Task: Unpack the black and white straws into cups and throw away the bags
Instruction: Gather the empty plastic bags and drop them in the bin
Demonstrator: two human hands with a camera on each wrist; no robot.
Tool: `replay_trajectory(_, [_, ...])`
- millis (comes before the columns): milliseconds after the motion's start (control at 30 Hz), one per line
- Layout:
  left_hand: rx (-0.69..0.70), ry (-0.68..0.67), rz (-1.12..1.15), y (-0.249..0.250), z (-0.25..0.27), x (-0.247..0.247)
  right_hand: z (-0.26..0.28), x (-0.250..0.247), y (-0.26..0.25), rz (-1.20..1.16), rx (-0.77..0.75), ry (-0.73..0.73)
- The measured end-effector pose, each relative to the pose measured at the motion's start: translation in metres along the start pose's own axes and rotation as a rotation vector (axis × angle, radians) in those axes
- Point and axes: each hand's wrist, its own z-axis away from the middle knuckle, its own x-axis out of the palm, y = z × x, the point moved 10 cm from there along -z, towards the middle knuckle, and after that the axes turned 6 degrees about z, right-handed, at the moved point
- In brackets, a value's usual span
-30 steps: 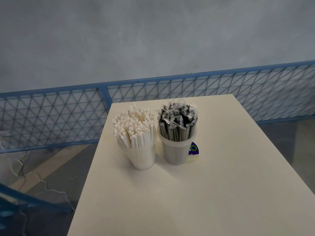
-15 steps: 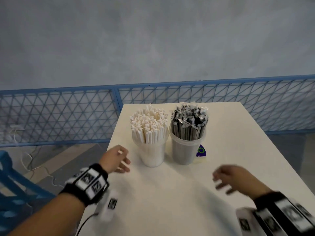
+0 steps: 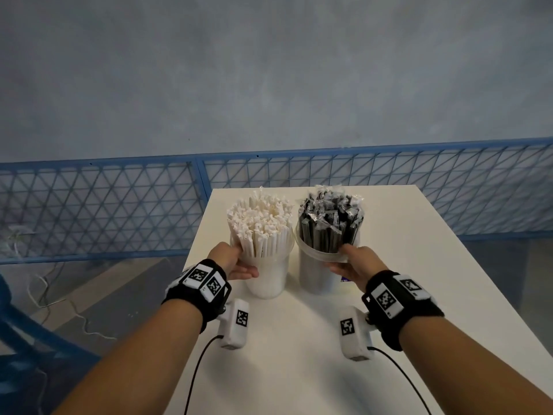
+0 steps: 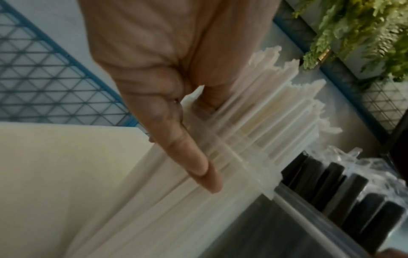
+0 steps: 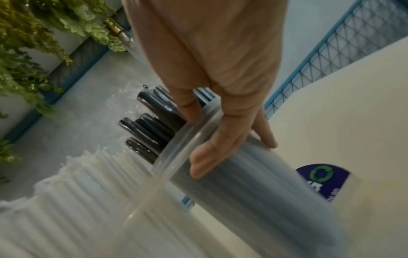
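Two clear cups stand side by side on the cream table (image 3: 299,354). The left cup (image 3: 269,280) is packed with white straws (image 3: 260,217). My left hand (image 3: 236,262) grips it just under the rim, thumb on the near wall (image 4: 198,162) and fingers hidden behind the straws (image 4: 276,104). The right cup (image 3: 314,277) holds black straws (image 3: 329,223) in clear wrappers. My right hand (image 3: 353,265) grips that cup (image 5: 253,188) at the rim, thumb on the outer wall and one finger against the black straws (image 5: 150,125). No bag shows.
A purple label with a green recycling mark (image 5: 320,179) lies on the table behind the right cup. A blue mesh fence (image 3: 119,211) runs behind the table below a grey wall. Green plants (image 5: 33,52) hang beyond. Cables (image 3: 59,310) trail on the floor at left.
A second ago no hands were in view. Both hands came in from below, reached forward, and now each grips a cup. The cups have not moved on the table.
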Motion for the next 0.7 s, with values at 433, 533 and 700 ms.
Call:
replay_trajectory(433, [0.102, -0.078, 0.111, 0.087, -0.055, 0.067, -0.066, -0.032, -0.085, -0.156, -0.164, 0.169])
replay_trajectory(533, [0.098, -0.078, 0.13, 0.102, -0.078, 0.085, -0.092, -0.038, -0.092, -0.17, -0.144, 0.199])
replay_trajectory(700, [0.1, -0.062, 0.144, 0.109, -0.108, 0.101, -0.128, -0.051, -0.094, -0.143, -0.125, 0.254])
